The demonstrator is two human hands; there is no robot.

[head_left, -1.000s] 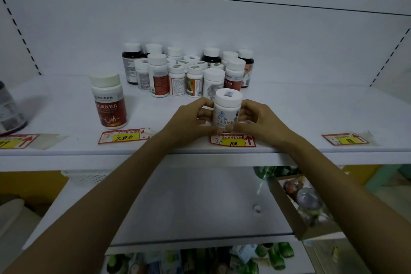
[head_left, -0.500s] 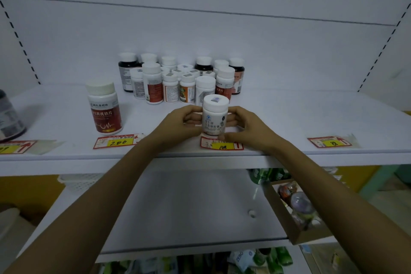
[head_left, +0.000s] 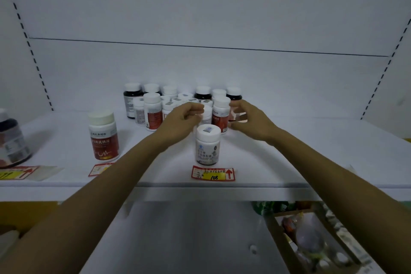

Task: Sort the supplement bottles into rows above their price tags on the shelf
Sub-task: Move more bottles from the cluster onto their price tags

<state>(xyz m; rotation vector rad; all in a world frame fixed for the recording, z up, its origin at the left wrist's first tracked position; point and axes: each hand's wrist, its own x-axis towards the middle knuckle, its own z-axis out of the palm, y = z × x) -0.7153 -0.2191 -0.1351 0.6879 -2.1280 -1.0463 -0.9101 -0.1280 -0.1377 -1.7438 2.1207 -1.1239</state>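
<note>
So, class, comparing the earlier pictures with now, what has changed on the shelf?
The left hand and right hand let go of the white bottle, now standing alone above the 108 tag, and moved deeper toward the bottle cluster. The red-labelled bottle stayed put.

A white shelf point(head_left: 333, 162) juts from a plain white back panel point(head_left: 200, 6) crossed by one thin horizontal seam point(head_left: 289, 51). Slotted uprights point(head_left: 33, 55) (dark dashed lines) climb both sides. Below lie a lower shelf point(head_left: 189, 240), a wooden crate point(head_left: 275, 233) at right and a yellow surface point(head_left: 26, 211) at left. The light is dim and cool.
</note>
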